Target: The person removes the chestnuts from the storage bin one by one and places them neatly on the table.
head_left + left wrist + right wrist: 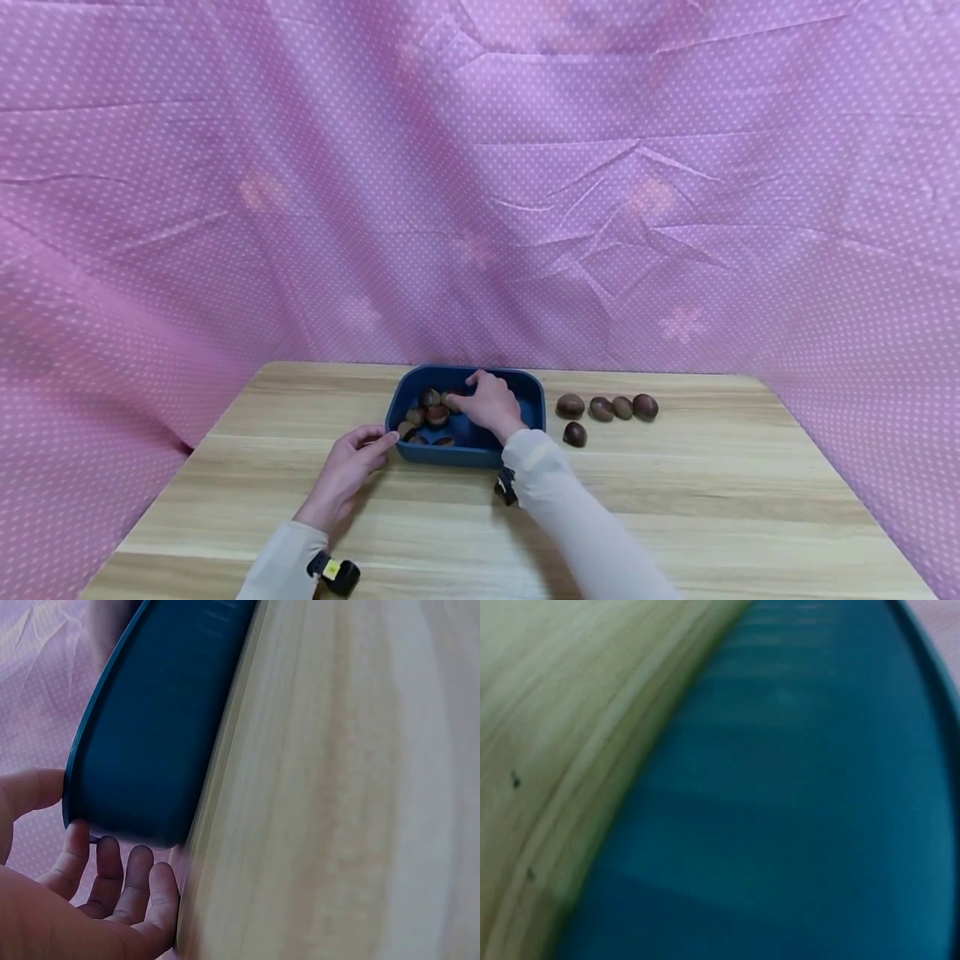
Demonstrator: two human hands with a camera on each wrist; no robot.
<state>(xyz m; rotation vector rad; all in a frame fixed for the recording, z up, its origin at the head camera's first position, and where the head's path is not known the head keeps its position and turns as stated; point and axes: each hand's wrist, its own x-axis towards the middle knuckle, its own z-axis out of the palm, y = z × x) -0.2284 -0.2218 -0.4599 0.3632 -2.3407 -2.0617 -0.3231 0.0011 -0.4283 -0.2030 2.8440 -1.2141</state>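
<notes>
A blue rectangular tub (465, 457) stands at the back of the table, with several brown chestnuts (437, 415) gathered in its left part. My left hand (352, 467) pinches the tub's front left corner; in the left wrist view, the thumb and index finger of this hand (82, 900) meet the rim and wall. My right hand (491, 406) reaches over the front wall into the tub. Its thumb is at a chestnut (451, 397) near the back wall, and its index finger stands apart from the thumb. The right wrist view shows only the tub's outer wall (780, 787), no fingers.
To the right of the tub, several chestnuts (602, 408) lie in a loose row on the wooden table (675, 500). One more chestnut (575, 434) sits in front of them. A pink dotted cloth (480, 208) hangs behind the table and along both sides.
</notes>
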